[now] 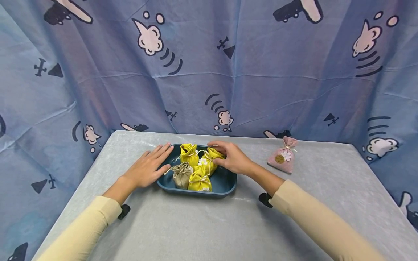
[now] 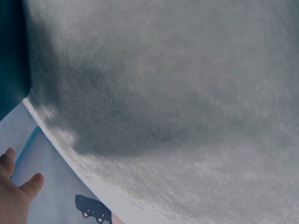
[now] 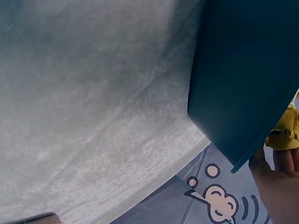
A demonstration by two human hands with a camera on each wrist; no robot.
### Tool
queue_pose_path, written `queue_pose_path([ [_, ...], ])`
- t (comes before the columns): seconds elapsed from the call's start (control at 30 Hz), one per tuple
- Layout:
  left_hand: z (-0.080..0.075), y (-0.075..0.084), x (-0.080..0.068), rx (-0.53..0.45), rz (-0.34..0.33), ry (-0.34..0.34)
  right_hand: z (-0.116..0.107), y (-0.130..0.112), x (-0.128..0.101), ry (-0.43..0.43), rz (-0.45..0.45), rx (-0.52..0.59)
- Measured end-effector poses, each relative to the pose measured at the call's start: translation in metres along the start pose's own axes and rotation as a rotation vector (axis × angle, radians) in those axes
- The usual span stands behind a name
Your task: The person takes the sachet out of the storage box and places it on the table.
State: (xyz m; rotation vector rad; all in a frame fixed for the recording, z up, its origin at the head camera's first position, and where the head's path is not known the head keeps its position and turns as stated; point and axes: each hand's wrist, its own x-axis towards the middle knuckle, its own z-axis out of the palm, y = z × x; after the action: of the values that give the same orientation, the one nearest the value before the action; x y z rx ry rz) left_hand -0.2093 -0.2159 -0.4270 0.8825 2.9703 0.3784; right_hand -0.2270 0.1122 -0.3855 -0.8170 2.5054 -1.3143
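Note:
A blue oblong tray (image 1: 225,185) stands on the table with several small drawstring pouches inside. My left hand (image 1: 147,168) rests at the tray's left rim, its fingers extended. My right hand (image 1: 233,157) reaches over the right side and grips a yellow pouch (image 1: 209,161) with a white flower; in the right wrist view the fingers meet the yellow pouch (image 3: 285,133) beside the tray wall (image 3: 243,79). Left of it sit another yellow pouch (image 1: 188,154) at the back, a yellow pouch (image 1: 199,181) in front and a beige pouch (image 1: 182,175).
A pink drawstring pouch (image 1: 282,159) with a white flower and a round gold label lies on the table to the right of the tray. The grey cloth-covered table (image 1: 196,232) ends at a blue patterned curtain (image 1: 196,72) behind.

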Motion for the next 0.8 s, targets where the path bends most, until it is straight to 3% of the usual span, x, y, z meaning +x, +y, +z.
queue_pose_path([
  [0.33, 0.001, 0.0, 0.0, 0.001, 0.007, 0.008, 0.002, -0.004, -0.001, 0.015, 0.016, 0.016],
  [0.8, 0.0, 0.002, -0.001, 0.008, 0.016, 0.02, -0.002, -0.013, -0.006, 0.031, 0.032, -0.045],
])
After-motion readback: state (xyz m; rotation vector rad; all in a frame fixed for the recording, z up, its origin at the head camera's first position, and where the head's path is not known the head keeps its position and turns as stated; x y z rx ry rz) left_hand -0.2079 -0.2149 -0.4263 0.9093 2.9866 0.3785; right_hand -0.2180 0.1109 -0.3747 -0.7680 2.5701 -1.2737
